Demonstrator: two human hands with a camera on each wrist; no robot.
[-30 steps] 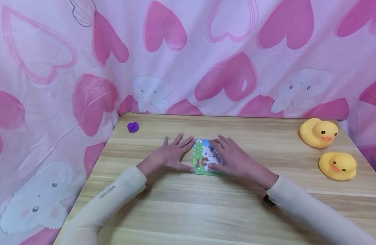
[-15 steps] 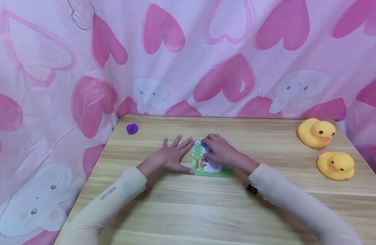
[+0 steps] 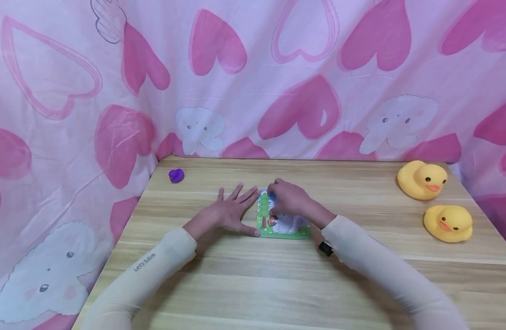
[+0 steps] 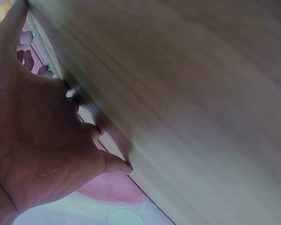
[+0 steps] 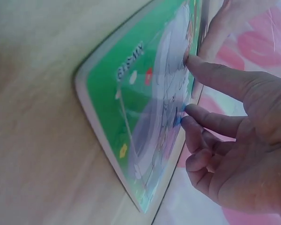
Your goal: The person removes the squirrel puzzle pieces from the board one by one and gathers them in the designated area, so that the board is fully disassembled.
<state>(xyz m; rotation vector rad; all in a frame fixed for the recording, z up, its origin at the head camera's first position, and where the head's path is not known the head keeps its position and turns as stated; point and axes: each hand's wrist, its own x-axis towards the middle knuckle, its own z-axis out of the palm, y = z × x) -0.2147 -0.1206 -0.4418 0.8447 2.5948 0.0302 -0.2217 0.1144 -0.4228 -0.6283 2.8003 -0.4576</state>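
A flat cartoon picture board [image 3: 291,236] with a green border, a tree and a pale animal lies on the wooden table. Its rounded corner and glossy face show in the right wrist view. My left hand [image 3: 230,214] is spread on the table along the board's left side, thumb tip at the lower left corner. My right hand [image 3: 291,198] is over the board's upper part and covers much of the picture. In the right wrist view, the thumb [image 5: 215,75] and fingertips touch the board's face with a gap between them, while the outer fingers are bent.
A small purple duck [image 3: 176,175] stands at the table's back left. Two yellow ducks, one behind [image 3: 421,180] and one in front [image 3: 448,223], are at the right side. A pink heart-patterned curtain [image 3: 228,110] borders the table [image 3: 253,284] behind and at the left.
My right hand has moved left over the board, its fingers drawing in from a spread pose, uncovering the lower right corner. My left hand keeps its place beside the board.
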